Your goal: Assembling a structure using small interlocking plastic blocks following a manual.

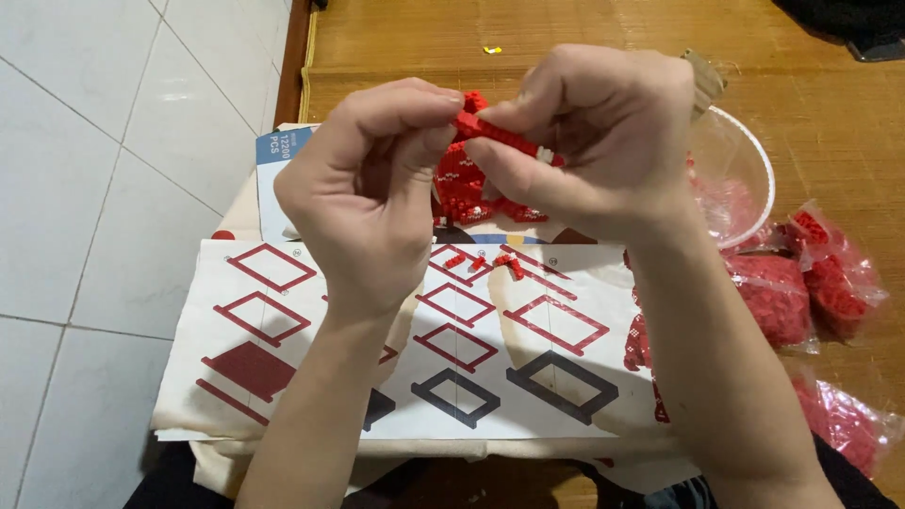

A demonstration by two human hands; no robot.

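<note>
A wide woven straw mat of yellow-brown colour [566, 38] covers the far and right part of the scene, with white floor tiles [94, 188] on the left. On the near side lies a large white paper instruction sheet with red and dark diamond outlines [283, 377]. On the right, a round clear plastic bowl [745, 179] stands on the mat, and just beside it are clear plastic bags full of small red bricks [801, 292]. Behind the hands, a partly built red brick model [462, 188] sits at the far edge of the sheet, and some loose small red bricks [490, 262] lie on the paper near it. The left hand [363, 188] and the right hand [594, 141] are both curled, and their fingertips pinch together one thin red strip of joined bricks [500, 135], held in the air above the model.
</note>
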